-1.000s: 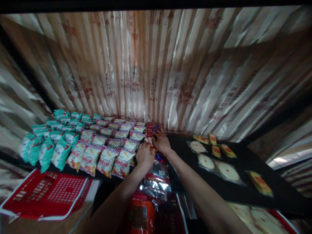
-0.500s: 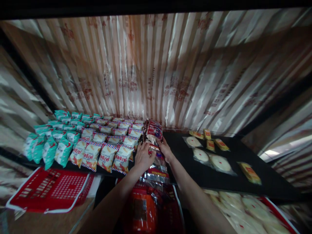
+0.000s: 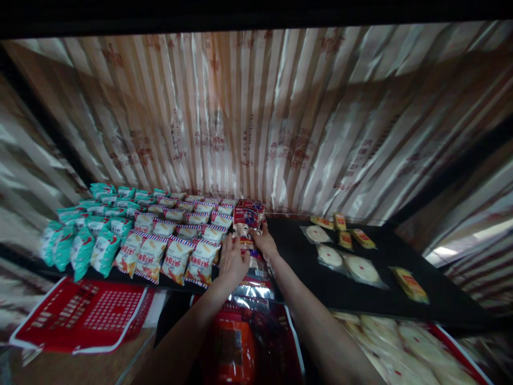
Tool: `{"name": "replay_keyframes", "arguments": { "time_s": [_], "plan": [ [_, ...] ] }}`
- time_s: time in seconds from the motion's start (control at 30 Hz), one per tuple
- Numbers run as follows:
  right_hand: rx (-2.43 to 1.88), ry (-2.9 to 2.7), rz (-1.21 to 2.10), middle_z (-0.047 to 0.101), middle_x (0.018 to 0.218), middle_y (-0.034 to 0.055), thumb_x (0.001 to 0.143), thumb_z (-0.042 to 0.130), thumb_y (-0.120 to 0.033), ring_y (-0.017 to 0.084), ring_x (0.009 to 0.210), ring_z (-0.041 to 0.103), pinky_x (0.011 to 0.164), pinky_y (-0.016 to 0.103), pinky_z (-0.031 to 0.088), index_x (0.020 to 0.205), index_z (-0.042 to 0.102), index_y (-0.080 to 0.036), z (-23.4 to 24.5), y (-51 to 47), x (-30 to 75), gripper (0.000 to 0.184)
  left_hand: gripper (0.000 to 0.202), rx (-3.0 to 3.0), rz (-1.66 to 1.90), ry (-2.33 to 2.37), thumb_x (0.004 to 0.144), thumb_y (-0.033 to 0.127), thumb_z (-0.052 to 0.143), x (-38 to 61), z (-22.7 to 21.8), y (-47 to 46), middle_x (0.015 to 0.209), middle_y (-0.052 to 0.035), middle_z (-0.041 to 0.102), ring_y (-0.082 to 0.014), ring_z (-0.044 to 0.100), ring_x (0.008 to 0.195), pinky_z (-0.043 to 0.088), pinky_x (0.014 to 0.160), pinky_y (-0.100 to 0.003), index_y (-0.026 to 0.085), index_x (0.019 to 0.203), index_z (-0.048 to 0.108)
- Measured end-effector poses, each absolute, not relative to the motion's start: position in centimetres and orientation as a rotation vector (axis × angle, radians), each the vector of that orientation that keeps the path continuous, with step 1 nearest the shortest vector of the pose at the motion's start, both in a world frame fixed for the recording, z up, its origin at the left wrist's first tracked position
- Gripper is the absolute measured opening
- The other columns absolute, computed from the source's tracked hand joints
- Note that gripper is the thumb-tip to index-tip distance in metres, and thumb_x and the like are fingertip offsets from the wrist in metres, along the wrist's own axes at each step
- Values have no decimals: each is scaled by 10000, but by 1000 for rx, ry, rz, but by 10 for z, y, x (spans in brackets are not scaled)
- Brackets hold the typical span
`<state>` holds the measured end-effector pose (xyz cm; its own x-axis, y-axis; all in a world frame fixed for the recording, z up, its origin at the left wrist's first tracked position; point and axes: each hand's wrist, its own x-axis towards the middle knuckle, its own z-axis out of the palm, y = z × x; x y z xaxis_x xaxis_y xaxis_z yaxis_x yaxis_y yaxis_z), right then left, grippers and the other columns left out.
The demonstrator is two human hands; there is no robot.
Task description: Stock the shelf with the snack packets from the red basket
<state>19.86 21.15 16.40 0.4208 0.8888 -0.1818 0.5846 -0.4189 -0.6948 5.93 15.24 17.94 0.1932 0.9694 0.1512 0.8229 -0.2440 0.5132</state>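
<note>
A dark red and purple snack packet (image 3: pixel 245 217) lies near the back of the black shelf, on top of others of its kind. My left hand (image 3: pixel 233 261) is against its left side, with the fingers pointing away from me. On the other side, my right hand (image 3: pixel 265 244) holds the right edge with bent fingers. The packet is gripped between both hands. More shiny purple packets (image 3: pixel 257 270) run toward the front edge, partly hidden by my left hand. Cream snack bags (image 3: pixel 176 259) with blue and red striped tops stand in rows just left of my left hand.
Teal bags (image 3: pixel 105 251) stand in rows at the far left. Flat white round packets (image 3: pixel 363 269) and small yellow packets (image 3: pixel 409 284) lie on the black shelf (image 3: pixel 296 267) to the right. Below are a red basket (image 3: pixel 114 310) and an orange package (image 3: pixel 235 350). Striped plastic sheeting (image 3: pixel 256 123) hangs behind.
The top red packet has shifted slightly left and sits straighter over the one behind it. My left thumb has moved in, and my right hand has shifted slightly left with the packet.
</note>
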Motion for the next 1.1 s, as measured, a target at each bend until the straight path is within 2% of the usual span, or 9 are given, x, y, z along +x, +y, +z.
{"name": "replay_keyframes", "arguments": {
  "time_s": [0.17, 0.3, 0.47, 0.53, 0.67, 0.73, 0.83, 0.97, 1.1],
  "plan": [
    [-2070, -1187, 735, 580, 1248, 140, 808, 465, -526, 250, 1106, 583, 929, 384, 425, 1444, 227, -194, 159, 212, 198, 756, 549, 2254, 683, 1627, 861, 249, 427, 71, 186, 155, 1489, -163, 298, -287, 173, 1404, 191, 1147, -406, 52, 1371, 385],
    [-1908, -1064, 804, 612, 1213, 85, 780, 526, -512, 215, 1067, 605, 924, 351, 439, 1431, 248, -243, 155, 211, 200, 758, 541, 2197, 642, 1623, 878, 282, 406, 85, 191, 163, 1485, -163, 307, -268, 186, 1404, 226, 1134, -413, 70, 1375, 381],
    [-1819, -778, 946, 547, 1303, 131, 752, 569, -504, 211, 1105, 586, 926, 333, 454, 1441, 222, -188, 154, 210, 205, 833, 510, 2191, 574, 1623, 890, 315, 379, 92, 191, 166, 1478, -169, 318, -269, 194, 1402, 247, 1118, -430, 95, 1348, 420],
    [-1776, -773, 979, 583, 1262, 114, 776, 545, -485, 198, 1053, 616, 881, 317, 486, 1420, 269, -196, 154, 209, 205, 758, 512, 2215, 568, 1618, 883, 320, 396, 93, 191, 165, 1487, -175, 295, -285, 170, 1406, 250, 1113, -448, 95, 1342, 424],
    [-1523, -802, 1093, 688, 1064, 61, 855, 445, -428, 175, 887, 671, 765, 280, 532, 1290, 448, -235, 155, 206, 204, 476, 517, 2207, 568, 1666, 870, 334, 419, 98, 191, 165, 1489, -185, 283, -318, 182, 1398, 229, 1115, -472, 86, 1323, 439],
    [-1447, -786, 1131, 694, 1037, 66, 879, 399, -442, 179, 867, 673, 742, 283, 539, 1259, 471, -221, 157, 205, 204, 445, 540, 2211, 567, 1675, 862, 360, 432, 102, 193, 166, 1483, -209, 283, -327, 176, 1398, 207, 1123, -459, 52, 1306, 449],
    [-1454, -764, 1175, 694, 1023, 79, 899, 326, -495, 192, 856, 675, 736, 308, 544, 1245, 484, -190, 161, 205, 205, 487, 617, 2196, 528, 1707, 843, 393, 448, 108, 195, 167, 1478, -235, 274, -348, 204, 1385, 195, 1118, -479, 19, 1332, 399],
    [-1505, -820, 1175, 703, 965, 106, 876, 268, -618, 206, 806, 678, 739, 321, 544, 1192, 547, -155, 160, 204, 207, 627, 758, 2169, 460, 1789, 776, 416, 526, 115, 193, 165, 1488, -221, 258, -395, 239, 1359, 232, 1061, -572, 106, 1417, 268],
    [-1520, -835, 1116, 707, 964, 96, 862, 295, -634, 201, 801, 677, 742, 306, 543, 1194, 559, -162, 151, 207, 211, 635, 742, 2215, 383, 1817, 756, 440, 542, 117, 189, 163, 1503, -199, 235, -407, 224, 1360, 232, 1041, -603, 149, 1402, 320]
  ]
}}
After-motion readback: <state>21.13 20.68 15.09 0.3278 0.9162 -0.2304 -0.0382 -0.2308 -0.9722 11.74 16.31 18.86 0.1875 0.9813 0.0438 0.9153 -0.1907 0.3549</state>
